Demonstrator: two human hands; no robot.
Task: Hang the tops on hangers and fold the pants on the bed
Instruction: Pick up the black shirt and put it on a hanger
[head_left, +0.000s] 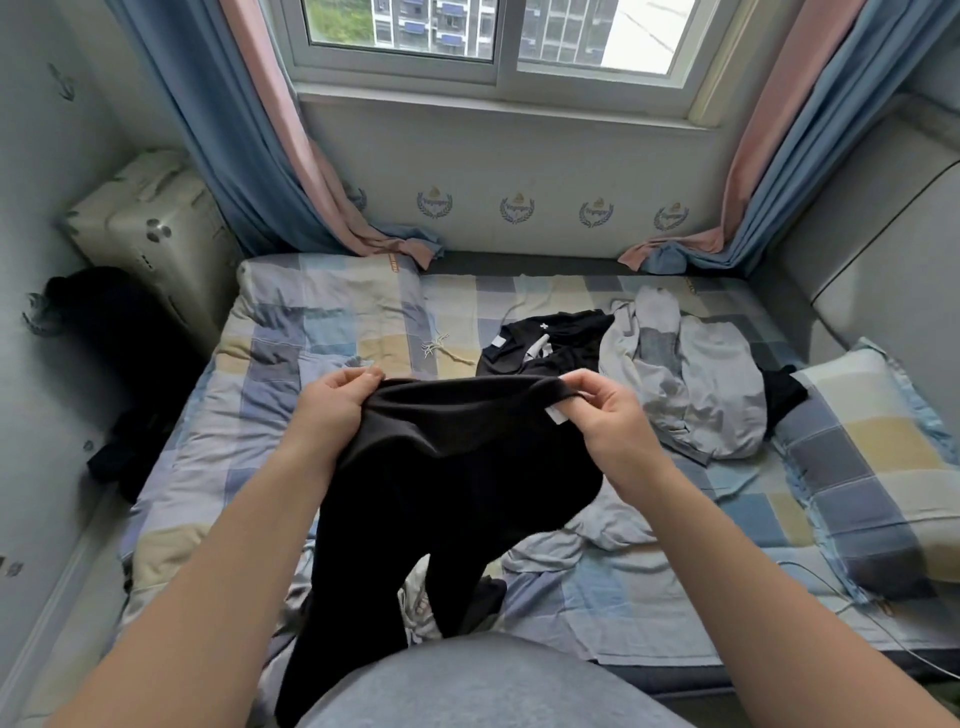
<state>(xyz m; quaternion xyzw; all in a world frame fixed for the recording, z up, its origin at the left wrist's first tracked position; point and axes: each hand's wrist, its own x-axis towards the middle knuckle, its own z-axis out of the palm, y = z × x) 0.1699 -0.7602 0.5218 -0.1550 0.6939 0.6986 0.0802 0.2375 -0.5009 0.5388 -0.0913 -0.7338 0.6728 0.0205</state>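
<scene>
The black pants (457, 483) hang over the near half of the bed (649, 597), held up by the waistband. The cloth is plain, matte and very dark, and it stretches in a shallow curve between the two hands. A small white label (555, 415) shows at the waistband just beside the right thumb. Below the waist the fabric bunches, then splits into two legs that drop toward the person's grey-clad front.

The left hand (337, 405) grips the waistband's left end, with the fingers curled over the edge. The right hand (605, 418) pinches the other end between thumb and forefinger, and its other fingers are loosely bent.

The hems of the legs are hidden behind the grey clothing at the bottom of the view, so I cannot tell whether they touch the bedding. Something pale with a dark pattern (418, 608) peeks out between the legs, and I cannot make out what it is.

Beyond the pants, on the checked sheet, lies a black top (545, 340) with white marks. Touching it on the right is a crumpled grey garment (696, 389). A dark scrap (784, 392) sticks out between that garment and the checked pillow (878, 467). Another dark piece (122, 462) hangs at the bed's left edge, too shadowed to identify.
</scene>
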